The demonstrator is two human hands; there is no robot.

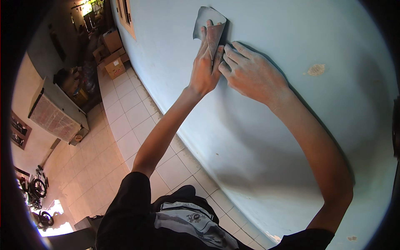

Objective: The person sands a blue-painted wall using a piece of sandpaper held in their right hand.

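Note:
High on the pale blue wall, my left hand grips a sheet of sandpaper. The sheet is grey, with one side curled over my fingers to show a brownish face. Two fingertips stick out above the fold, and the thumb points up along its lower edge. Just right of it, my right hand leans on the wall, fingers bent a little and holding nothing that I can see. Its fingertips are close to the left thumb; whether they touch the sheet I cannot tell. Pale dust coats the fingers of both hands.
A bare, flaked patch marks the wall to the right. Along the wall's foot runs a tiled floor. Cardboard boxes are stacked at the far left, near a tall wrapped cabinet. Wheeled vehicles stand at the left edge.

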